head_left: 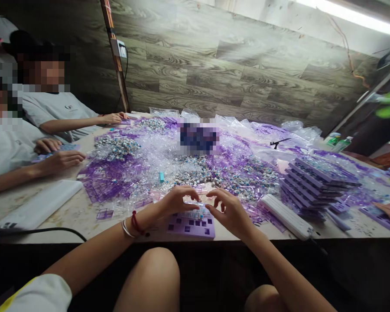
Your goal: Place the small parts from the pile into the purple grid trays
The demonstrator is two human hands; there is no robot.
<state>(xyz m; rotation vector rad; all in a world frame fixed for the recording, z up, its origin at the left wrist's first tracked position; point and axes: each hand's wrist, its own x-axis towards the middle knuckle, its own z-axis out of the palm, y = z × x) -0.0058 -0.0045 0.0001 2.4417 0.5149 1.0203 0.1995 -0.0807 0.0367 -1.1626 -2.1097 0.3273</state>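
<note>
A light purple tray with square holes (199, 230) lies at the table's near edge, between my hands. Clear plastic pieces (193, 213), some with small blue parts, sit over its far part. My left hand (178, 201) reaches over the tray's left side, thumb and forefinger curved and apart. From the right comes my right hand (229, 210), its fingers bent and spread, thumb close to the clear pieces. Nothing can be made out between the fingers of either hand; whether the fingertips touch the pieces is too small to tell.
Heaps of small grey-and-blue parts (195, 171) and purple clear plastic frames (107, 184) cover the table. Stacked purple trays (312, 186) stand right, beside a white power strip (286, 216). Another white strip (40, 206) lies left. Co-workers' hands (63, 160) work nearby.
</note>
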